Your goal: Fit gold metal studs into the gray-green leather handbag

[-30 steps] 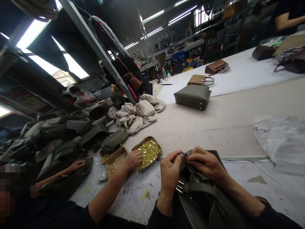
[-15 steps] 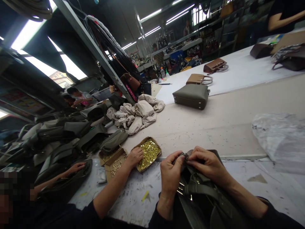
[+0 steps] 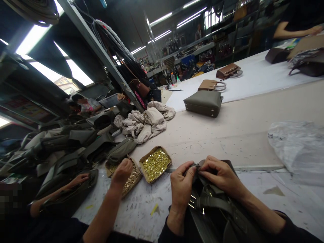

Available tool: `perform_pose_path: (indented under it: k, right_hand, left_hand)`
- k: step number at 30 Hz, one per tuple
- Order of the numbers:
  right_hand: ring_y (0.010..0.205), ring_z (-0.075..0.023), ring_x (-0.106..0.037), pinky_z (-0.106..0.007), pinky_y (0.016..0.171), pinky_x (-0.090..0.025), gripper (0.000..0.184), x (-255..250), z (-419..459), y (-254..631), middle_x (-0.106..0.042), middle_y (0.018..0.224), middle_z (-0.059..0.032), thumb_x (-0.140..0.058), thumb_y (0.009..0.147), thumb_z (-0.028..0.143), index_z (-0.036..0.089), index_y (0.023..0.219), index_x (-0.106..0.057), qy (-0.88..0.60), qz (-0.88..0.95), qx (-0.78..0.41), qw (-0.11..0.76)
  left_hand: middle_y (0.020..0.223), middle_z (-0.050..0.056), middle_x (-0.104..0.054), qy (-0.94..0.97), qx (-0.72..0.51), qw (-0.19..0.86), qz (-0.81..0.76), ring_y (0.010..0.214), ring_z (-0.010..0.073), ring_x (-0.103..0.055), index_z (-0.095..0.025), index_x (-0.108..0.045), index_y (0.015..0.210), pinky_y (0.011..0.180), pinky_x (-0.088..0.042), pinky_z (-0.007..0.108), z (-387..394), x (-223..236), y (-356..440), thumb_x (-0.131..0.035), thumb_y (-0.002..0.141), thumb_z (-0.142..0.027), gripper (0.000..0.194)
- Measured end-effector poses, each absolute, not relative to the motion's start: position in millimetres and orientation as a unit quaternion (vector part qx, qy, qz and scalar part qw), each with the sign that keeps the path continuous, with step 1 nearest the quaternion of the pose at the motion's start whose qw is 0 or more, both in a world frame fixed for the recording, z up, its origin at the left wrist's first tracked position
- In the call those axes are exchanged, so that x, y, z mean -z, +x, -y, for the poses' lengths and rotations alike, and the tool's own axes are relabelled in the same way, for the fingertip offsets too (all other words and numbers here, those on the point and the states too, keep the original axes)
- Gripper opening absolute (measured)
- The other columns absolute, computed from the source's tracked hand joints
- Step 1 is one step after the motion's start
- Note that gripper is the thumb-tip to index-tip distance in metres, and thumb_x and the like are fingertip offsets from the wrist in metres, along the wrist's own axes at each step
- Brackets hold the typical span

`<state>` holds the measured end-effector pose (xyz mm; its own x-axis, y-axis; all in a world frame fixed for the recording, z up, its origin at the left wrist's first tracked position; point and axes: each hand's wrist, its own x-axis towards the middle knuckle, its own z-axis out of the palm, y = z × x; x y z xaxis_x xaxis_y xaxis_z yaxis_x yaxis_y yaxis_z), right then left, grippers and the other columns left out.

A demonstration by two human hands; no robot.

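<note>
My left hand and my right hand meet at the top edge of a dark olive handbag at the near table edge. Both pinch the bag's rim, fingers curled and pressed together. Metal fittings show on the bag below my left hand. A cardboard tray of small gold parts lies just left of my left hand. A co-worker's hand reaches into a second tray beside it.
A heap of olive bags fills the left side, where the co-worker's other hand rests on one. Beige cloths, a finished olive bag, brown bags and a crumpled plastic sheet lie farther out.
The co-worker's hand has moved left from the tray of gold parts to the second tray. My own hands have stayed on the bag's rim.
</note>
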<state>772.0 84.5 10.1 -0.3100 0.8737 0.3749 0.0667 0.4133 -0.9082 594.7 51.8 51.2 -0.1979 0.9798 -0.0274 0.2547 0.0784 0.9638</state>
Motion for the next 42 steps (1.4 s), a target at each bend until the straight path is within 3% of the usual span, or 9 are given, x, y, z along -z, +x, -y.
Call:
perform_pose_path:
  k: [32,42]
  right_hand:
    - [0.074,-0.0194,-0.054,-0.032,0.068,-0.041,0.020,-14,-82,766,-0.055,0.077,0.0010,-0.065,0.089,0.030,0.021,0.073,-0.057,-0.410,0.636,-0.454,0.470]
    - [0.070,-0.0185,-0.050,-0.032,0.065,-0.036,0.021,-15,-78,760,-0.050,0.075,0.0010,-0.058,0.090,0.027,0.022,0.070,-0.051,-0.408,0.654,-0.406,0.491]
  left_hand:
    - [0.109,0.007,-0.080,0.536,-0.441,0.362,-0.622,0.107,0.0271,-0.073,-0.022,-0.083,0.106,0.101,-0.056,0.040,-49,-49,596,-0.069,0.089,-0.037,0.027]
    - [0.109,0.007,-0.079,0.560,-0.442,0.337,-0.615,0.106,0.0258,-0.073,-0.023,-0.082,0.107,0.099,-0.057,0.038,-49,-46,594,-0.069,0.090,-0.035,0.024]
